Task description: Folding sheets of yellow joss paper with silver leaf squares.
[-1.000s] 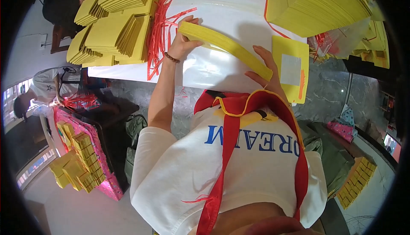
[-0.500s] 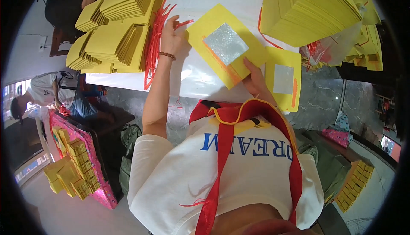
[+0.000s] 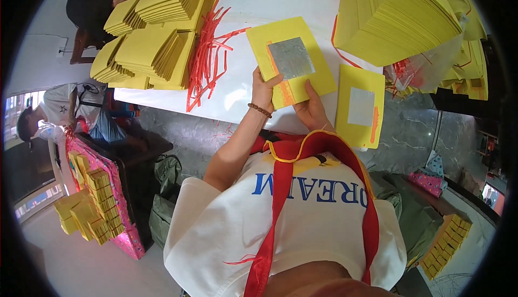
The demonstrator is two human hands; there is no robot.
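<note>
Both my hands hold a piece of yellow joss paper (image 3: 318,75) over the white table, its silver foil square and orange streak facing up. My left hand (image 3: 264,89), with a beaded bracelet at the wrist, grips the lower left edge, thumb on top. At the lower right edge, my right hand (image 3: 314,109) is closed with its thumb over the paper and the other fingers partly hidden beneath. A second foil-faced joss paper (image 3: 345,89) lies at the table's near edge, right of my right hand. Loose red plastic strips (image 3: 208,59) are heaped left of my hands.
Folded yellow paper bundles (image 3: 145,51) stand at the left of the white table (image 3: 243,8). A tall yellow stack (image 3: 399,21) rises at the right, beside a clear plastic bag (image 3: 431,62). Two other people (image 3: 65,105) are at the left.
My left hand has left the red strips and moved right onto the paper's lower left edge. The paper has turned and tilted slightly. Some strips now fan out toward it.
</note>
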